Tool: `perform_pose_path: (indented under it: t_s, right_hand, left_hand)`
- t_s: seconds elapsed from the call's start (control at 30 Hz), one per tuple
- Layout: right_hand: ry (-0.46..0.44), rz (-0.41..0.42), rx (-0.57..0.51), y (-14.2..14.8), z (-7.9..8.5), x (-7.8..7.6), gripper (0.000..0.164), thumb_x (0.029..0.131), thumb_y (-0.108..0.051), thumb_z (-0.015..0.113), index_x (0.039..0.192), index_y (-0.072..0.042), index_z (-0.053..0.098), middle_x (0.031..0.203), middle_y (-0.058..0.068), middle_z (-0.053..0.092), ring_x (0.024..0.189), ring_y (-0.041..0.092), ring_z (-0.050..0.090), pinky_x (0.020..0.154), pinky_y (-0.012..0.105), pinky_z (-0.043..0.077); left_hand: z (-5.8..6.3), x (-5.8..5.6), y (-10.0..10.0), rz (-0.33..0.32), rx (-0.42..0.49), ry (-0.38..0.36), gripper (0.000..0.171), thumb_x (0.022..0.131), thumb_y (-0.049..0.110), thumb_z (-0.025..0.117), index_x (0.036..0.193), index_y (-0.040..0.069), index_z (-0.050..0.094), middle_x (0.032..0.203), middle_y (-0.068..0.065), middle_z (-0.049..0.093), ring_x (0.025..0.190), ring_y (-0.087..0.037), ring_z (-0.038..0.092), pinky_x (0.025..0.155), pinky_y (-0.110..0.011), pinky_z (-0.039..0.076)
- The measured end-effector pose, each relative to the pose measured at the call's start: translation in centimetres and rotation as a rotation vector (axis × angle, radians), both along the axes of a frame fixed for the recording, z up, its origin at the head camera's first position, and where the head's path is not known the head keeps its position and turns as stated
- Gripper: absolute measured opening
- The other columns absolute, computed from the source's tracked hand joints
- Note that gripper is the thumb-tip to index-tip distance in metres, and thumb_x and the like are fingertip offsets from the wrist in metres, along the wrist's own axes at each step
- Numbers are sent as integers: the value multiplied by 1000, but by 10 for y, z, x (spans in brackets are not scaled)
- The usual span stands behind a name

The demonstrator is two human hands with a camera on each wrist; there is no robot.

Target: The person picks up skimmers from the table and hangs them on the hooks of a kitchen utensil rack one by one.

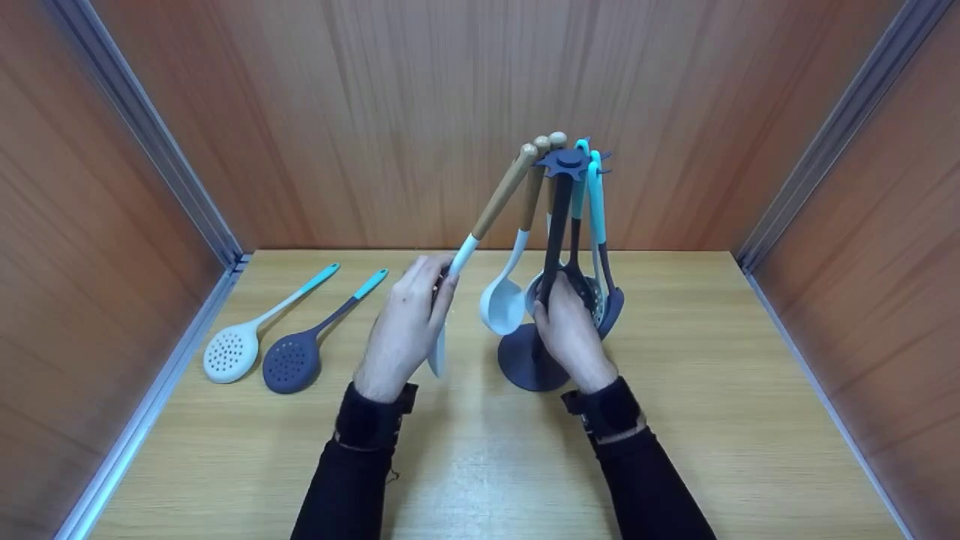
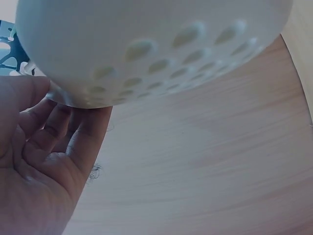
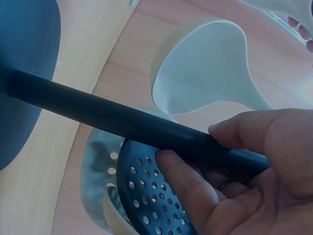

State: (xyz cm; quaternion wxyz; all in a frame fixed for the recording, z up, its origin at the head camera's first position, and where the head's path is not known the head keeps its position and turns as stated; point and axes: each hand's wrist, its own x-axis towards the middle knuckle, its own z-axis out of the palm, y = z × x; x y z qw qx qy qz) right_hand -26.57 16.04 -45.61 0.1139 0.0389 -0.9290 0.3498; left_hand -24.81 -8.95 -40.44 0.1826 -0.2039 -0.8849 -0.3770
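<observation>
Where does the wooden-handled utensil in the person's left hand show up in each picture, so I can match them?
Head view: the wooden-handled utensil slants near the middle, left of the stand.
Left wrist view: its white perforated end fills much of the top.
Right wrist view: a white part, apparently of it, sits in the top right corner.
Shared landmark: the left hand; only fingertips show in the right wrist view.

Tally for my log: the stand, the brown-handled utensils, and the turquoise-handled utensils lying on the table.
Stand: 1
Brown-handled utensils: 3, one in the left hand
Turquoise-handled utensils lying down: 2, a white-headed skimmer and a dark-headed skimmer
Total: 6
</observation>
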Motion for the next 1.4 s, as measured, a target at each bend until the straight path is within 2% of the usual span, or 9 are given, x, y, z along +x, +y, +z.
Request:
perform_pose_path:
  t_s: [0.3, 0.6, 0.9, 1.13, 1.4]
  right_hand:
    - [-6, 11, -10, 1, 0, 0, 31, 112, -6, 65, 140, 2, 55, 128, 20, 68, 130, 38, 72, 107, 54, 64]
    - [4, 9, 0, 1, -1, -1, 33, 112, -6, 65, 142, 3, 55, 129, 21, 68, 129, 39, 73, 105, 55, 64]
    - [23, 9, -1, 1, -1, 1, 39, 111, -6, 65, 146, 8, 53, 134, 28, 69, 133, 43, 72, 108, 57, 63]
    - [13, 15, 0, 1, -1, 1, 38, 112, -7, 64, 146, 6, 53, 134, 26, 69, 133, 42, 73, 107, 55, 64]
    - [32, 17, -1, 2, -2, 1, 36, 111, -6, 64, 143, 7, 54, 131, 26, 69, 130, 43, 73, 107, 56, 64]
  left_hand:
    - [-1, 0, 2, 2, -13, 3, 34, 120, 28, 54, 146, 11, 68, 119, -5, 69, 101, -19, 69, 82, -34, 64]
    - [-3, -1, 6, 13, -6, -25, 35, 119, 32, 57, 147, 14, 68, 124, -5, 73, 113, -22, 76, 89, -40, 69]
    - [-9, -3, 11, -27, -1, -23, 32, 117, 27, 61, 145, 13, 68, 127, -6, 74, 116, -23, 79, 90, -39, 70]
    - [-13, -4, 17, -56, -6, -6, 28, 117, 23, 62, 143, 13, 67, 129, -5, 74, 117, -22, 78, 89, -35, 70]
    - [-22, -7, 26, -99, -18, 6, 43, 117, 18, 62, 158, 10, 55, 132, -12, 74, 118, -26, 79, 91, -33, 70]
